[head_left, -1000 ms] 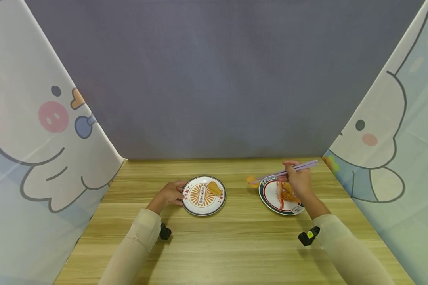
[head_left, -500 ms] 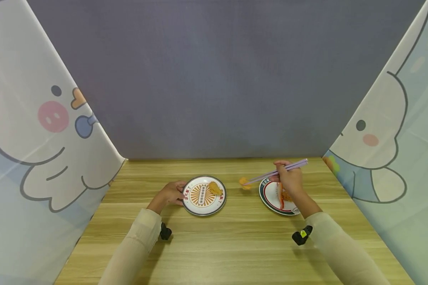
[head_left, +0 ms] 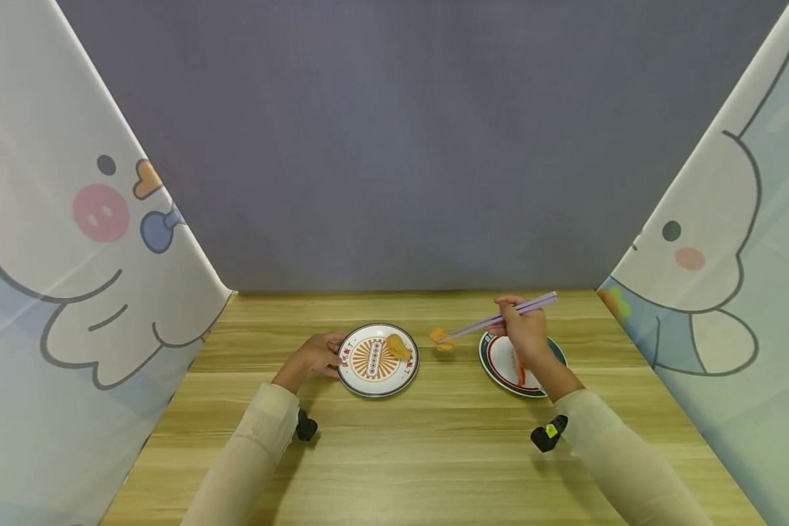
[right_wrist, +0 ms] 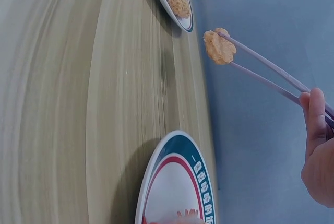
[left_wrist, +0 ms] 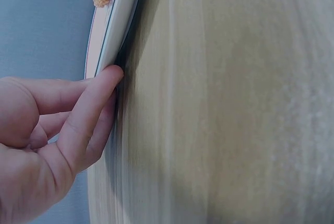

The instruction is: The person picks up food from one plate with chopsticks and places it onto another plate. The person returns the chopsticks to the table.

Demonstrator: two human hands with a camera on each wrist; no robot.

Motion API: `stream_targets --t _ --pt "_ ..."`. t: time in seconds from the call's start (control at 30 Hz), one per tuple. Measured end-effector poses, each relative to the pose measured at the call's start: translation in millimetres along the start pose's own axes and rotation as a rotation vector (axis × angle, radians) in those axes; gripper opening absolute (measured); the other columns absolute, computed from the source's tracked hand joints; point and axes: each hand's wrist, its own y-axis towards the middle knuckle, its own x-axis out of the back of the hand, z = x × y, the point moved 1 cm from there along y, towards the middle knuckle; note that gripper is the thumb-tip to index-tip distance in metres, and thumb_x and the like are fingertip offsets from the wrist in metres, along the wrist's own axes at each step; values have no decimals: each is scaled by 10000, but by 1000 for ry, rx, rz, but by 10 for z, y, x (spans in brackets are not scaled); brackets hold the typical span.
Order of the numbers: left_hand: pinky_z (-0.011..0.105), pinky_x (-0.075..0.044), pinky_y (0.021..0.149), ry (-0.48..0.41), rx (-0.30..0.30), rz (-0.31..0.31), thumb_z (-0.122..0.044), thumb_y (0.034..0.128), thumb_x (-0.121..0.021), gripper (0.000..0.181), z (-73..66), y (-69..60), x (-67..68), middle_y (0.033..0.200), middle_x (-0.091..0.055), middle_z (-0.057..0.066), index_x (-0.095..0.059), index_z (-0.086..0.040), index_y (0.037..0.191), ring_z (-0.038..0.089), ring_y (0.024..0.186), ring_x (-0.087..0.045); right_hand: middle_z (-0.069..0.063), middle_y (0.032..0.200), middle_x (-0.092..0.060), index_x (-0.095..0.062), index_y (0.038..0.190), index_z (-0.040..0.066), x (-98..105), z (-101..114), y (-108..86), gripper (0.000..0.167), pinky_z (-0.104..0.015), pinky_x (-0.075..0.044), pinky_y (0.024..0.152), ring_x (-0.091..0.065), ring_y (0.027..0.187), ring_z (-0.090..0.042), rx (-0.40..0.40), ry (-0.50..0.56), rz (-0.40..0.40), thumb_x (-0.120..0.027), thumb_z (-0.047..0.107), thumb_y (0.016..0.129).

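My left hand pinches the left rim of a white plate with an orange sunburst print; in the left wrist view the fingertips meet at its edge. On that plate lies one golden fried piece of food. My right hand holds a pair of lilac chopsticks. Their tips grip a golden fried nugget, held in the air between the two plates. Below my right hand is a second plate with a green and red rim, bearing a red-and-white food piece, partly hidden by the forearm.
Both plates stand on a wood-grain table. A grey panel rises along its back edge. Cartoon-printed sheets flank it at left and right. Black wrist cameras hang under both forearms.
My right hand, with chopsticks and nugget, has moved left from above the green-rimmed plate toward the sunburst plate. My left hand and its plate have stayed put.
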Motion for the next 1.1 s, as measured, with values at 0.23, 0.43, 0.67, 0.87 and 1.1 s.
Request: stream_targets --t 0.23,0.43,0.67,0.87,1.1 --pt "350 -667 701 6 -3 6 171 897 -618 683 6 -5 -6 1199 -509 237 -426 -7 1528 257 873 -648 -19 672 -661 -612 1158 -85 -106 -22 -19 232 -246 -624 526 -689 520 -94 -12 37 5 -540 101 1041" --pt "351 -665 703 16 1 4 165 902 -618 673 27 -6 10 1208 -513 239 -433 -15 1524 259 879 -653 -40 705 -629 -587 1180 -115 -186 -70 -24 232 -245 -630 544 -701 557 -107 -16 93 48 -511 49 1034" --pt "348 -665 703 9 3 5 164 903 -622 667 20 -12 10 1191 -504 231 -437 -10 1519 258 870 -652 -39 703 -624 -608 1152 -77 -307 -66 -90 201 -232 -628 548 -686 560 -90 -36 71 62 -510 59 1041" --pt "363 -667 710 21 -2 9 165 900 -628 669 18 -11 11 1198 -496 251 -433 1 1518 272 880 -651 -38 692 -631 -601 1188 -110 -409 -84 -127 243 -242 -633 553 -695 561 -98 -41 70 60 -512 63 1043" --pt "361 -668 716 38 -4 7 166 899 -626 678 20 -6 20 1172 -495 229 -428 -7 1524 268 885 -650 -47 693 -628 -618 1172 -96 -526 -136 -157 229 -273 -640 557 -700 561 -118 -46 73 73 -522 48 1022"
